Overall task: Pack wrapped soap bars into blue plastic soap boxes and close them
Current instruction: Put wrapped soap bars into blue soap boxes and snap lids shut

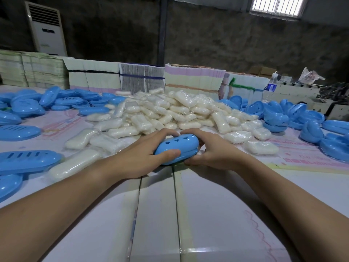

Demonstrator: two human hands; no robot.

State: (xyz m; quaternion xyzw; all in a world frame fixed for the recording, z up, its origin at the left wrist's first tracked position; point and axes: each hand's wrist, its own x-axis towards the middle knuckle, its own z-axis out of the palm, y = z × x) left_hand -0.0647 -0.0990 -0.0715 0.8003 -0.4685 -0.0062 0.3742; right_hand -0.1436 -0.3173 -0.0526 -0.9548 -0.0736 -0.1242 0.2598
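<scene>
A blue plastic soap box (177,148), lid on with heart-shaped holes facing up, sits just above the table in front of me. My left hand (149,154) grips its left end, thumb on the near side and fingers over the far edge. My right hand (209,150) grips its right end the same way. What is inside the box is hidden. Behind it lies a big heap of wrapped white soap bars (170,112). Loose bars (75,163) also lie to the left.
Blue slotted box halves (26,159) lie at the left, and stacked blue halves with holes (275,118) at the right. Bundles of flat cartons (192,80) line the far edge. A water bottle (271,86) stands back right. White cartons (188,214) form the near surface.
</scene>
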